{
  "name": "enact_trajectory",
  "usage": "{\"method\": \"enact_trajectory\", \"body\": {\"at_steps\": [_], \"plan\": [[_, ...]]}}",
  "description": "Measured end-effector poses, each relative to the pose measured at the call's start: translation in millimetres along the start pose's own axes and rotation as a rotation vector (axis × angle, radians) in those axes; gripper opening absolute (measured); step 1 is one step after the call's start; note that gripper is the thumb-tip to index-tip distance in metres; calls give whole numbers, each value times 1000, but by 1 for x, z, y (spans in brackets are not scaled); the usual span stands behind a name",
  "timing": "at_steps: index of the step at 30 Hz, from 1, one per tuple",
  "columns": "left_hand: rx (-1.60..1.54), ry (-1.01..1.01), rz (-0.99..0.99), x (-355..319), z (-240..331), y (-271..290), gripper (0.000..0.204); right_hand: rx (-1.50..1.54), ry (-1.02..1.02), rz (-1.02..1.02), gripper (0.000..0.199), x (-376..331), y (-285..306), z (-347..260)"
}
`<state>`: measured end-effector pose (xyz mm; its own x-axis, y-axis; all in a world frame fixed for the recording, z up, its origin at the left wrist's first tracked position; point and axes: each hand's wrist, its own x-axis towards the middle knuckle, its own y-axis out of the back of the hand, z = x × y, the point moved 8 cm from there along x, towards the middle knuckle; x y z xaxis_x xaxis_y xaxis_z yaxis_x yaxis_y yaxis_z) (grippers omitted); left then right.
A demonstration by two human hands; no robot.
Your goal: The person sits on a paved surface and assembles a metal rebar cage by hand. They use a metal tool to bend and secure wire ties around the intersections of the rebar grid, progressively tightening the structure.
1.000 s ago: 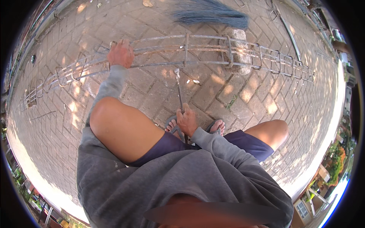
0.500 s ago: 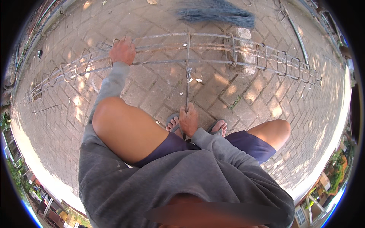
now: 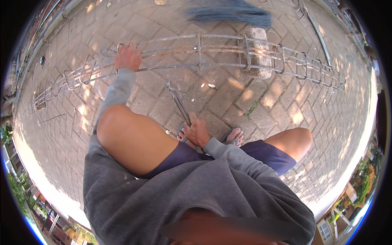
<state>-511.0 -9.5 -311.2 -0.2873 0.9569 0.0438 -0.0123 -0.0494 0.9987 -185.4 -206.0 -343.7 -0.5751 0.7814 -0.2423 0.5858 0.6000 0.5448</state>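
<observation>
Across the ground in front of me lies a long, narrow rebar cage (image 3: 222, 50) of thin steel rods with square stirrups along it. My left hand (image 3: 128, 56) has its fingers wrapped round the cage's rods, left of the middle stirrup (image 3: 199, 51). A loop of wire (image 3: 107, 52) shows just beyond that hand. Between my feet, my right hand (image 3: 197, 131) is closed round a long, thin, dark metal tool (image 3: 178, 101). Its tip points away and to the left, short of the cage and apart from it. The tool's lower end is hidden by my hand.
A pale block (image 3: 258, 53) sits under the cage, right of the middle. Beyond it lies a bundle of blue-grey wire (image 3: 230, 15). A long metal bar (image 3: 319, 37) rests at the far right. Brick paving (image 3: 228, 98) carries small white scraps.
The tool's tip has come off the middle stirrup and swung left and toward me. My right hand has shifted slightly left and nearer; my left hand still grips the cage.
</observation>
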Motion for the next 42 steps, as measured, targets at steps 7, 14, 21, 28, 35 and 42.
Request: {"method": "enact_trajectory", "body": {"at_steps": [7, 14, 21, 28, 35, 42], "plan": [[-27, -3, 40, -1, 1, 3, 26, 382, -352, 382, 14, -12, 52, 15], [-16, -25, 82, -2, 2, 7, 29, -4, -261, 102, 33, -7, 70, 22], [-6, -18, 112, -4, 2, 6, 27, -193, -323, -4, 73, -7, 136, 20], [-55, -7, 116, -5, 3, 9, 26, -591, -272, -13, 77, 1, 157, -1], [-60, -27, 112, -4, 2, 5, 26, -807, -291, -4, 79, 10, 159, -18], [-104, -31, 127, -4, 0, 6, 19, -859, -317, 84, 24, 9, 150, -19]]}}
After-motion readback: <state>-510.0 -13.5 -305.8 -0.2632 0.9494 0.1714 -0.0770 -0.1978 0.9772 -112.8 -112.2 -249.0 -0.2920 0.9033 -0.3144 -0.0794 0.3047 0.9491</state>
